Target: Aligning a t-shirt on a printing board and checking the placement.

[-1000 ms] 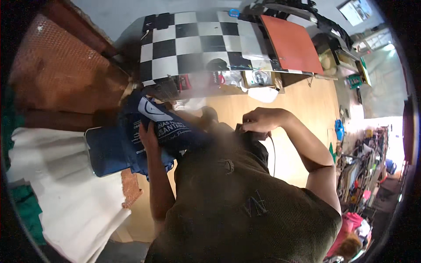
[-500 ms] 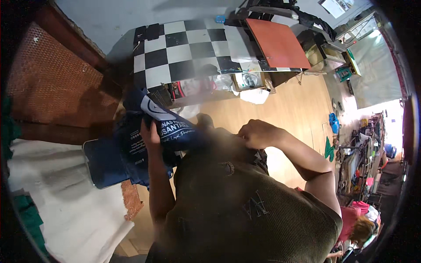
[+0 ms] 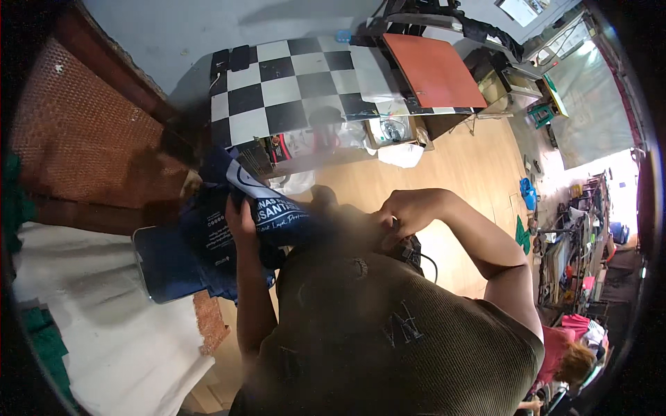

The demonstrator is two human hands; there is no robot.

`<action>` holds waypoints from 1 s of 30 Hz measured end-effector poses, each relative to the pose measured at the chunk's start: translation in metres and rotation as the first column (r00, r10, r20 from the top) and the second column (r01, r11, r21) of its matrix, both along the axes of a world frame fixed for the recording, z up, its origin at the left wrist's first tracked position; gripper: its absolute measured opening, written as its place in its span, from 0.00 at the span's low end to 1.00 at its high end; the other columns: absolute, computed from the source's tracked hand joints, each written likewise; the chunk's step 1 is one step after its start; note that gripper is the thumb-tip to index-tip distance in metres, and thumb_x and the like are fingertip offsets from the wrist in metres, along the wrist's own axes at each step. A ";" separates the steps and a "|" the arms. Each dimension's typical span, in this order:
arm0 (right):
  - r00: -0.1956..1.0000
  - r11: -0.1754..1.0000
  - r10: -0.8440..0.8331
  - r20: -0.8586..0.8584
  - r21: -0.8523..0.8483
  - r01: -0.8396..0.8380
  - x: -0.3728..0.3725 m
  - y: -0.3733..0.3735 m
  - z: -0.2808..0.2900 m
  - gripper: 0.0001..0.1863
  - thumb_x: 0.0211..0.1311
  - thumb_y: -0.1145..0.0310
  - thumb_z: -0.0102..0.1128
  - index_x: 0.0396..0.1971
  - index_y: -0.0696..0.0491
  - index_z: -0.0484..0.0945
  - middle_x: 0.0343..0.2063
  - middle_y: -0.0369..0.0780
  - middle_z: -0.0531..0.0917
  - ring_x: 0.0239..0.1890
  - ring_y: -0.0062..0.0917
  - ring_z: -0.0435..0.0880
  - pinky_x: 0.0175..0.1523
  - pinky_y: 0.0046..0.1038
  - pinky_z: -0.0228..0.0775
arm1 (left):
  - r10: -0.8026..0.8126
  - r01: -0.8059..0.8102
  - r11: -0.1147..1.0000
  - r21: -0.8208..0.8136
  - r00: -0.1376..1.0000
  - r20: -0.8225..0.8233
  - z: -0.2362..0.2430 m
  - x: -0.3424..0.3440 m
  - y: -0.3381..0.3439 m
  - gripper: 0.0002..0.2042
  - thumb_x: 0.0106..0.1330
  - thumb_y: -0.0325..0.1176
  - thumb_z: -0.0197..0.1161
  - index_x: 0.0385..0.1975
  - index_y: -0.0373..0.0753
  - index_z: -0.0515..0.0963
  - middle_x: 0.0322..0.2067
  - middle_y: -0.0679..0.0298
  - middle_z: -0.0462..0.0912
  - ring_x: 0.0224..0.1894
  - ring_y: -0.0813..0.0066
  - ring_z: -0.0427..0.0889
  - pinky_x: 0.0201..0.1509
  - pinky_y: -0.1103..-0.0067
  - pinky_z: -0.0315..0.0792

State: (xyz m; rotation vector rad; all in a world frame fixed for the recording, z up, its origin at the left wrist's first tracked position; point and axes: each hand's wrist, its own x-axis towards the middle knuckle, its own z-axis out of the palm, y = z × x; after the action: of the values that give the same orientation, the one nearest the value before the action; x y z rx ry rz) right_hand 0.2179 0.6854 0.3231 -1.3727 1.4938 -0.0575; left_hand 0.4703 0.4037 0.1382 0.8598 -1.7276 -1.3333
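A navy blue cloth item with white print (image 3: 281,216) hangs bunched in front of my body, with a white band across its upper part. Around its left part the fingers of my left hand (image 3: 240,220) are closed, and more dark printed fabric drapes below. My right hand (image 3: 414,211) is bent at the wrist at chest height, thumb and fingers pinched together. What lies in that pinch is hidden by blur. Just below it a thin dark cord (image 3: 431,262) loops out beside my brown corduroy top (image 3: 388,333).
A checkered black-and-white table (image 3: 319,76) with an orange-red board (image 3: 437,69) stands ahead, boxes and plastic on its shelf. At left are a white cloth-covered surface (image 3: 76,298), a dark blue flat pad (image 3: 166,267) and a woven brown panel (image 3: 104,132). Another person (image 3: 562,353) is at lower right.
My right hand has shifted slightly, and the dark cord loop now shows below it. The printed cloth has moved a little to the right in my left hand.
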 end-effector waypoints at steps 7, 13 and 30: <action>0.976 0.965 -0.198 -0.088 -0.192 0.179 -0.018 0.012 0.005 0.41 0.65 0.36 0.66 0.68 0.50 0.74 0.45 0.49 0.88 0.48 0.44 0.89 0.57 0.41 0.79 | -0.033 0.022 0.992 0.127 0.996 0.086 -0.006 -0.010 -0.002 0.22 0.73 0.27 0.60 0.65 0.25 0.73 0.56 0.47 0.82 0.58 0.62 0.81 0.64 0.70 0.73; 0.676 0.666 -0.621 0.396 -0.187 0.722 -0.025 -0.004 -0.041 0.21 0.78 0.58 0.59 0.61 0.55 0.78 0.44 0.40 0.87 0.43 0.24 0.87 0.49 0.29 0.81 | -0.211 0.238 0.952 0.193 0.966 -0.152 0.019 -0.023 0.022 0.20 0.70 0.23 0.62 0.61 0.28 0.74 0.54 0.57 0.83 0.55 0.70 0.80 0.63 0.74 0.72; 0.566 0.435 -0.637 0.524 -0.362 0.824 -0.026 0.052 -0.028 0.15 0.76 0.67 0.62 0.56 0.59 0.79 0.39 0.38 0.88 0.39 0.20 0.86 0.48 0.24 0.77 | -0.493 0.540 0.819 0.193 0.836 -0.241 0.057 -0.080 0.080 0.21 0.69 0.19 0.62 0.62 0.30 0.71 0.48 0.63 0.82 0.48 0.78 0.80 0.53 0.78 0.75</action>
State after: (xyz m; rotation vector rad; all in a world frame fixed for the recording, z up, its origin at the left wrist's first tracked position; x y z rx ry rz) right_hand 0.1922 0.7373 0.2956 -0.9266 1.7648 -1.3675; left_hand 0.3906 0.4840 0.1952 0.3781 -1.7340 -1.9672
